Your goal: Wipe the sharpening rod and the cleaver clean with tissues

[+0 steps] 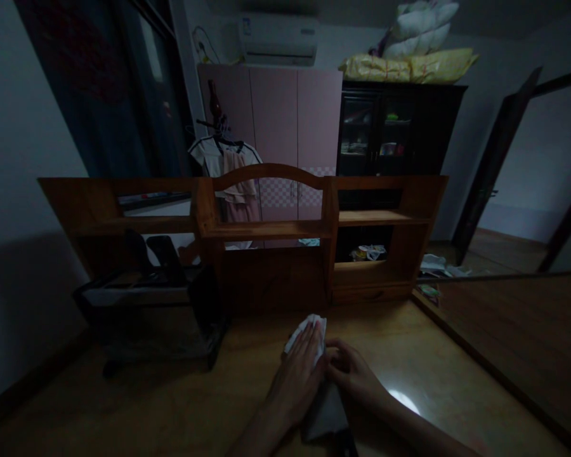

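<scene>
Head view: before the brown wooden shelf unit [271, 230], a matte grey elongated object [327, 412] is aimed lengthwise toward it. Crumpled white cloth [322, 333] is held under the left hand [299, 376], fingers straight, barely parted; what the right hand's [354, 371] curled fingers hold cannot be told.

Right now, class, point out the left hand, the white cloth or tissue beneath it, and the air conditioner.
Left hand [299, 367], head view: back of the hand.
White cloth or tissue [295, 337], head view: part beside the fingers.
Air conditioner [280, 38], head view: front panel.
</scene>
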{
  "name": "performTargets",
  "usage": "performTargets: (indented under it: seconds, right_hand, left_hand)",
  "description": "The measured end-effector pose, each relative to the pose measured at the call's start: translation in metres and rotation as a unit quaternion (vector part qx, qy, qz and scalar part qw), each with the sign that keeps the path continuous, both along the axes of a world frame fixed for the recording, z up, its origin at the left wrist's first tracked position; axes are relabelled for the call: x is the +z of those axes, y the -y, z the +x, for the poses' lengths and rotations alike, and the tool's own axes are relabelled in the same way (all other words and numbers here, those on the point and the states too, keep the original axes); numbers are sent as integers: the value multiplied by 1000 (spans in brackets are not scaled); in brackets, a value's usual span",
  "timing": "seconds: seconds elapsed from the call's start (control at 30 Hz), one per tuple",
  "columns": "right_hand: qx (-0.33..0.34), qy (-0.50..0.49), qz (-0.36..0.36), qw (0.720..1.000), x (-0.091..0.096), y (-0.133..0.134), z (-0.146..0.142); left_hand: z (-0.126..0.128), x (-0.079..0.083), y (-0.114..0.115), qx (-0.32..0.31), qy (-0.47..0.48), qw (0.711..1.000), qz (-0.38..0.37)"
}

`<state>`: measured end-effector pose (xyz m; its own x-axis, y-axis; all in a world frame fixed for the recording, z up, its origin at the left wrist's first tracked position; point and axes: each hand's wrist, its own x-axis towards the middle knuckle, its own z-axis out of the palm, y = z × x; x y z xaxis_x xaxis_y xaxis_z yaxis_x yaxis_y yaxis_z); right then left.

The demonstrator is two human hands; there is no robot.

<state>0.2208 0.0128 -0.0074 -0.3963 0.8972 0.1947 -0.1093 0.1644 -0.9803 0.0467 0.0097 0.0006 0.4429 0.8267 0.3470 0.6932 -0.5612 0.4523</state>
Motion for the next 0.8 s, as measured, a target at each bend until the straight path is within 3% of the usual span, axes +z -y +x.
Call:
performTargets:
  seconds: [0.17, 0.3, 0.4, 0.5, 0.6, 0.67, 0.8]
  right_hand:
    - [7, -12, -19, 1000, -4, -1, 1]
    - [14, -17, -23, 999, -3, -1, 1]
    - [16, -13, -23, 1000, 0, 2, 1]
    - [16, 0, -20, 1000, 0, 1, 1]
    - [4, -4, -1, 1000, -4, -1, 2]
    - [0, -10, 9, 1000, -5, -2, 1]
    - [11, -9, 3, 1000, 0, -1, 0]
  left_hand:
    - [-6, -13, -8, 37, -10, 999, 12]
    - [-9, -26, -13, 111, 10, 994, 0]
    - [-6, -18, -6, 132, 40, 990, -21]
    - [1, 2, 5, 93, 60, 994, -2]
    - [8, 13, 11, -7, 26, 1000, -5]
    - [10, 12, 10, -46, -5, 999, -15]
    - [9, 4, 7, -28, -20, 999, -16]
